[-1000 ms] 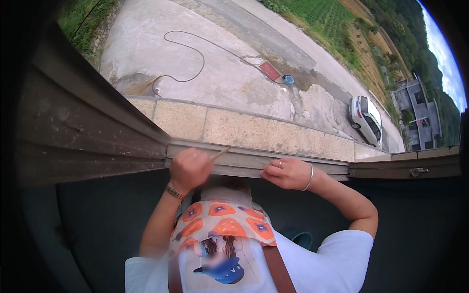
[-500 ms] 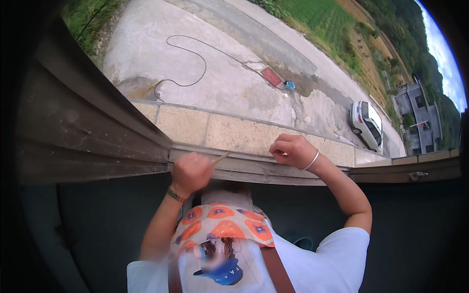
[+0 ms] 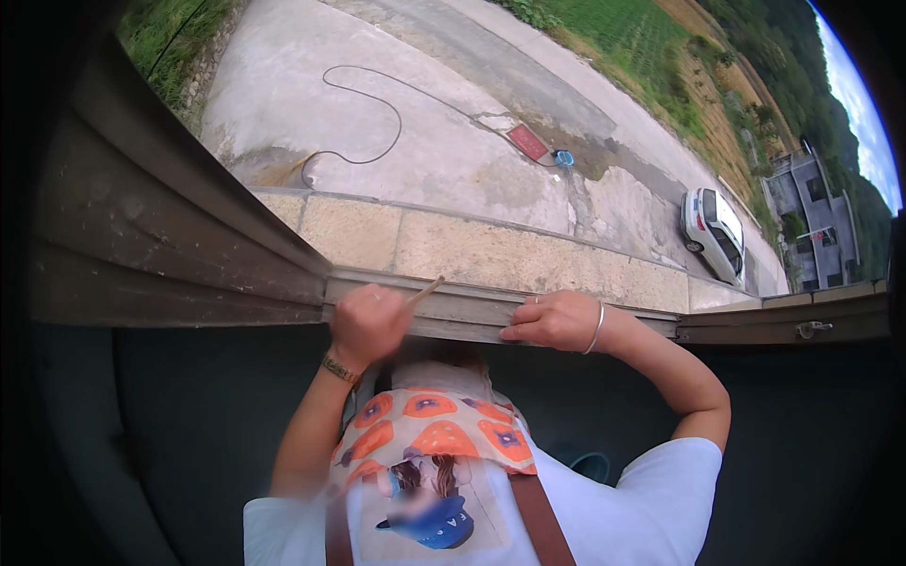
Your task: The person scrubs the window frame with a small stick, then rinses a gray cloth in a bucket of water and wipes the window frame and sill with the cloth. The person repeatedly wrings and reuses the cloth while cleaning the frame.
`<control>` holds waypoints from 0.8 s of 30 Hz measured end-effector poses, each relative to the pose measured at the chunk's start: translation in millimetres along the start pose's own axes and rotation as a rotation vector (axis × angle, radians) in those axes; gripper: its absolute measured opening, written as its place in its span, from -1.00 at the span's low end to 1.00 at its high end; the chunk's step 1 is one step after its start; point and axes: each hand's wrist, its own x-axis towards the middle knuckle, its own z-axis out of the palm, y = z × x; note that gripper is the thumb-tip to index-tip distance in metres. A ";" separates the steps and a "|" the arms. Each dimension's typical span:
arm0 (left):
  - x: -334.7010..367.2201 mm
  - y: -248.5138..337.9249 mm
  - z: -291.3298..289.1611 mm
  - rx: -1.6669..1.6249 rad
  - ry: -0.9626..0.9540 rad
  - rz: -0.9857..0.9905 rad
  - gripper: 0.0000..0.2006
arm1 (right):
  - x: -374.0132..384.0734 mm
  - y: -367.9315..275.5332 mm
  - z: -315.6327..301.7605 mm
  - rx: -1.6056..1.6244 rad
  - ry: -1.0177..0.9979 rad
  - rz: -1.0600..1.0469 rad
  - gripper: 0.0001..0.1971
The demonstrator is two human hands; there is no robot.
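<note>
My left hand (image 3: 370, 325) is closed round a thin light-brown stick (image 3: 427, 291), whose tip points up and to the right over the window track. Whether the stick's hidden end carries anything cannot be seen. The grey metal window track (image 3: 462, 316) runs across in front of me, worn and dusty-looking. My right hand (image 3: 559, 323), with a silver bangle on its wrist, rests at the track with thumb and fingers drawn together, pointing left. Anything between those fingertips is too small to make out.
Beyond the track lies a tan stone ledge (image 3: 491, 253). A brown metal frame (image 3: 179, 226) rises at the left, and a latch (image 3: 813, 328) sits at the right. Below outside are a hose (image 3: 400, 123), a red mat (image 3: 527, 142), a blue bucket (image 3: 563, 158) and a white car (image 3: 713, 234).
My right hand has moved down from the stone ledge's edge onto the window track. My left hand stays in nearly the same place with the stick, its tip slightly higher.
</note>
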 end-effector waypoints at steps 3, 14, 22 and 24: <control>1.6 0.5 -1.1 0.003 -0.013 0.001 -0.70 | -0.8 2.0 6.7 -0.069 -0.011 -0.076 -0.68; -0.9 -2.1 0.8 0.006 0.005 0.002 -0.70 | 21.5 5.6 8.8 -0.084 -0.151 -0.097 -0.89; -2.8 -2.7 1.0 0.019 0.022 0.005 -0.71 | 22.1 60.7 -21.8 0.084 0.430 0.241 -0.96; -0.9 -1.8 0.9 0.019 0.022 0.011 -0.71 | 3.4 104.8 -27.3 -0.270 0.414 0.466 -0.79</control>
